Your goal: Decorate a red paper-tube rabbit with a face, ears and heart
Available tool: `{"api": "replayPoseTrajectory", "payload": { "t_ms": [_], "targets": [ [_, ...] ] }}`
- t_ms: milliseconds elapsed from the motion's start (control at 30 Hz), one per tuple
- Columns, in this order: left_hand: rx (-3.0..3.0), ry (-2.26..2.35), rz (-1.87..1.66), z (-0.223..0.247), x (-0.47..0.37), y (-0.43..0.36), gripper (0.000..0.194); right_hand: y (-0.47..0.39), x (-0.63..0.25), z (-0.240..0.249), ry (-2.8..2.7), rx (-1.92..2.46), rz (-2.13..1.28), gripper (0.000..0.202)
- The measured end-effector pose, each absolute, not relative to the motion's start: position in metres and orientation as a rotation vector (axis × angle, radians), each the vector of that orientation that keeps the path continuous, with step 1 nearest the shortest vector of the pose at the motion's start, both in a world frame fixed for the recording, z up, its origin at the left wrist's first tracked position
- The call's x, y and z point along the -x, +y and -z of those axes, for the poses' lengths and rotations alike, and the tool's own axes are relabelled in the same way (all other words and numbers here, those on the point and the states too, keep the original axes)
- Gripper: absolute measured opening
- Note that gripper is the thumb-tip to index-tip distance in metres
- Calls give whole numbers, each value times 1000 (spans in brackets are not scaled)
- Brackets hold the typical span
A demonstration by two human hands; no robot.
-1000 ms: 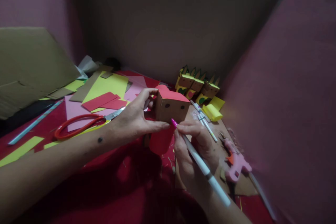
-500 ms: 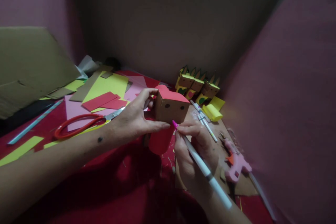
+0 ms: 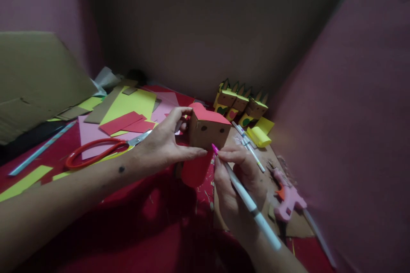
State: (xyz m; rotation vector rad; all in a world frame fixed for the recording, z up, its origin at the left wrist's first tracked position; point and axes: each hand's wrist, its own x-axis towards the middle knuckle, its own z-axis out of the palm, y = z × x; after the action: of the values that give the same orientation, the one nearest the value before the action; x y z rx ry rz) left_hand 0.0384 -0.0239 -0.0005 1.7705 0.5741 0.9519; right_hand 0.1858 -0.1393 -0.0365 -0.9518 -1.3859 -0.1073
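Observation:
My left hand (image 3: 171, 140) grips a cardboard figure (image 3: 209, 136) by its box-shaped head, thumb along the lower edge and fingers at the left side. Two dark dots mark the front of that head, and a red paper piece covers its top. Below it hangs a red paper body (image 3: 195, 172). Between the thumb and fingers of my right hand (image 3: 238, 175) is a white marker (image 3: 245, 198). Its pink tip is close to the lower front edge of the head; whether it touches the cardboard I cannot tell.
Red-handled scissors (image 3: 92, 153) lie at the left among coloured paper sheets (image 3: 133, 104). Several small cardboard figures (image 3: 241, 102) stand at the back right. Capped markers (image 3: 253, 153), a yellow paper roll (image 3: 259, 136) and a pink glue gun (image 3: 290, 198) are on the right.
The marker's pink tip has moved slightly up onto the lower front of the cardboard head. My left hand and the figure have hardly moved.

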Motion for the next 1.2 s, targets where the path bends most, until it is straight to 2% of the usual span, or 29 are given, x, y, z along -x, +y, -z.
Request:
{"api": "replayPoseTrajectory", "payload": {
  "t_ms": [1200],
  "targets": [
    [-1771, 553, -948, 1, -39, -23, 78, -139, -185, 32, -1435, 943, 129, 30]
  ]
}}
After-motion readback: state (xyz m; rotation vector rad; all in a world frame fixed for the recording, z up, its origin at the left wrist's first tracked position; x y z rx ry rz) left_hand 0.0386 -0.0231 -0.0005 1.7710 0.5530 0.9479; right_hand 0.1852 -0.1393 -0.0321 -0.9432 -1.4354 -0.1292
